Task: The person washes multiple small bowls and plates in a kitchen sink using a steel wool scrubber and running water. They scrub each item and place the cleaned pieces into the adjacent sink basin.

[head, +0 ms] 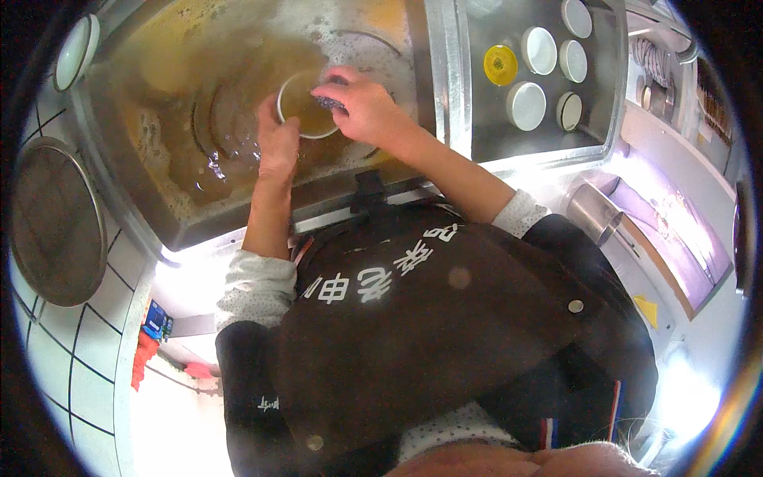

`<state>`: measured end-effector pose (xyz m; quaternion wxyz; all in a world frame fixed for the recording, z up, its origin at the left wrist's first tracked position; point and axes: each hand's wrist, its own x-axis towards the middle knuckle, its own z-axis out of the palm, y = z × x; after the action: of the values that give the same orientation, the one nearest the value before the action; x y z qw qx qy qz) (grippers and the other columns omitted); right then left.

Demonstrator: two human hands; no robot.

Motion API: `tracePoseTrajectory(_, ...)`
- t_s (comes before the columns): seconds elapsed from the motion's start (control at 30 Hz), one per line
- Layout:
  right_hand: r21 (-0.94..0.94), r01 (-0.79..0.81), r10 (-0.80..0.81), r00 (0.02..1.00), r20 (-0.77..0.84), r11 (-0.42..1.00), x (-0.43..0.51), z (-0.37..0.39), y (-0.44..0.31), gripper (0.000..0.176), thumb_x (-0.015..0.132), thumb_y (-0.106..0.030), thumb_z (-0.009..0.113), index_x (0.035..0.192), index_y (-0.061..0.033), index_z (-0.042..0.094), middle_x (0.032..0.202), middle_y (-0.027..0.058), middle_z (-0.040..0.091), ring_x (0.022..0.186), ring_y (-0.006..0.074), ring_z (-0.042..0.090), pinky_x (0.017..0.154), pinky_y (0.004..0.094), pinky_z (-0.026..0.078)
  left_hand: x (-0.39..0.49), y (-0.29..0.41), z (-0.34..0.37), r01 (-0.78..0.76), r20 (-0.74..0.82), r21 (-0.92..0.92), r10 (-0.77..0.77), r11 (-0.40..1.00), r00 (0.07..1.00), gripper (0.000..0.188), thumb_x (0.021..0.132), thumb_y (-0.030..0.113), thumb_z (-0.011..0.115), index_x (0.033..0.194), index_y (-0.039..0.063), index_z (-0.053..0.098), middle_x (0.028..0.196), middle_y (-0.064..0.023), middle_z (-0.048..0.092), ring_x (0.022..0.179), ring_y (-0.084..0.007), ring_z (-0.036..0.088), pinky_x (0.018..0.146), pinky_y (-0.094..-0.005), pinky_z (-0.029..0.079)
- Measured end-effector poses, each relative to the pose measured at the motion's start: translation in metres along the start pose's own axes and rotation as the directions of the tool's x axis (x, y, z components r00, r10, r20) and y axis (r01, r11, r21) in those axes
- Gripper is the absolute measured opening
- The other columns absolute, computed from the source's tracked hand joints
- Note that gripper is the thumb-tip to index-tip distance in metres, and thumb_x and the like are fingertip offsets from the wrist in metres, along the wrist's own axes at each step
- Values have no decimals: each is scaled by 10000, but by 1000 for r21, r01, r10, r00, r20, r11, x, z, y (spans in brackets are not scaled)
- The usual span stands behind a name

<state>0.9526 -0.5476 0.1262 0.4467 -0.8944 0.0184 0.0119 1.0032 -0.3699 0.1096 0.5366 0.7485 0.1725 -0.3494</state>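
Observation:
My left hand (280, 137) grips the left rim of a round white bowl (305, 128), its thumb over the edge. The bowl is tilted above or partly in brownish, foamy water in a metal sink (179, 232). My right hand (357, 107) holds a dark scouring pad (329, 101) at the bowl's right side, over its opening. The fingers partly cover the pad. Curved dark rims of other dishes (208, 113) show under the cloudy water, and their kind cannot be told.
Right of the metal divider (450, 77), a second basin holds several white bowls (526, 106) and a yellow strainer-like piece (501, 65). A white dish (76, 53) stands at the upper left rim. A round metal-rimmed tray or sieve (59, 220) is against the tiles at left. A metal cylinder (593, 211) lies at right.

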Motion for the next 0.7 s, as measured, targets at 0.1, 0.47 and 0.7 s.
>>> tracePoseTrajectory(0.1,-76,-3,5,1000,24,997,-6,7,-8,326,729,-70,662,1051,-112,701,1111,157,624,1014,369,627,876,440,533,4,-7,0,-133,-26,-35,132,991,991,610,807,22,542,1407,70,440,1354,-176,552,1254,-274,539,1067,-356,401)
tracePoseTrajectory(0.47,441,-432,462,886,45,786,4,-15,-9,357,777,-166,721,1132,-125,707,1005,113,711,853,214,686,790,318,548,1,12,-4,-342,-83,236,369,910,926,482,897,100,565,1372,83,482,1312,-193,584,1215,-364,559,1038,-418,424)
tracePoseTrajectory(0.7,515,-473,554,832,-4,715,6,-36,7,381,762,-200,729,1134,-121,715,1038,134,726,916,216,694,845,320,538,-15,40,-22,-529,107,675,642,514,760,622,790,29,585,1387,187,506,1177,-221,544,1056,-402,588,916,-467,493)
